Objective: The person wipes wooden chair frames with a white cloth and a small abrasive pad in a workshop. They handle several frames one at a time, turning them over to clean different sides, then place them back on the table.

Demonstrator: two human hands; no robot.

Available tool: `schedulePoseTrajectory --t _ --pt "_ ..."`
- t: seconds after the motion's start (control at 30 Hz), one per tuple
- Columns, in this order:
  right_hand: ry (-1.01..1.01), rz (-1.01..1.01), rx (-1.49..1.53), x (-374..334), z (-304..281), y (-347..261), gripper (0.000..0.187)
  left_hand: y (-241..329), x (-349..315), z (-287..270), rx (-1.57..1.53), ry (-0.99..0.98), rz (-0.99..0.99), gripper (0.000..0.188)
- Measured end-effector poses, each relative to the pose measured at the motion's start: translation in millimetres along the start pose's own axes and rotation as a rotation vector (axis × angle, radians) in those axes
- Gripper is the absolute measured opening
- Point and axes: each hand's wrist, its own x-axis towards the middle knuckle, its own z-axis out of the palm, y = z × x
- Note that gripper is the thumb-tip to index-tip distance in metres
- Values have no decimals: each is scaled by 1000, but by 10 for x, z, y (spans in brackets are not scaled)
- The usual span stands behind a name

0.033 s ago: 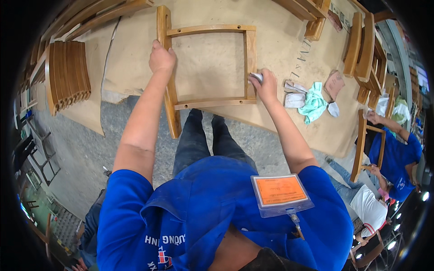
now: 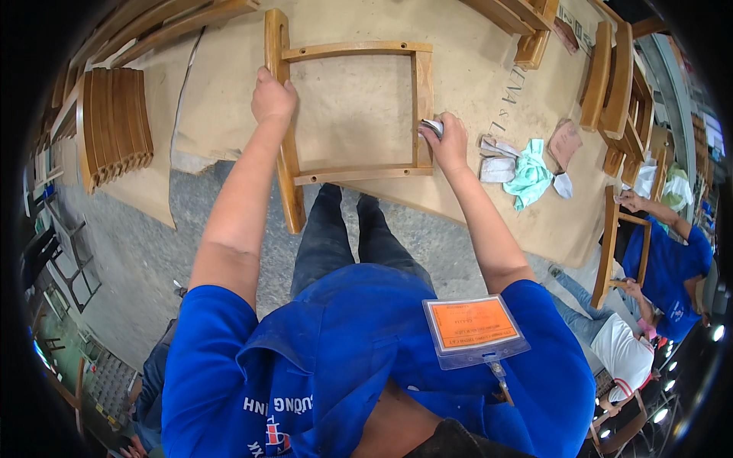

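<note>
A brown varnished wooden frame (image 2: pixel 353 172) lies at the table's near edge, its long left bar reaching past that edge. My left hand (image 2: pixel 274 98) is wrapped round the long bar near its upper part. At the frame's right bar, my right hand (image 2: pixel 451 142) pinches a small folded grey-and-white pad (image 2: pixel 432 127), perhaps folded sandpaper. The pad is against or right beside that bar; exact contact is hard to see. To the right of this hand lie a crumpled mint-green cloth (image 2: pixel 529 177) and several folded scraps (image 2: pixel 498 169).
Brown cardboard (image 2: pixel 221 99) covers the table. A row of curved wooden slats (image 2: pixel 116 126) stands at the left. More wooden parts (image 2: pixel 596 76) rest at the far right. Beyond them, a co-worker in a blue shirt (image 2: pixel 666 267) handles another wooden frame (image 2: pixel 607 244).
The pad in my right hand has tilted slightly and shifted a little away from me along the right bar. My left hand and the frame stay put.
</note>
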Motion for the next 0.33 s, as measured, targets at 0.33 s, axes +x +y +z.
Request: schedulePoseTrajectory --t 0.33 --pt "-119 51 94 -322 -96 -44 37 -9 32 12 36 -75 -31 57"
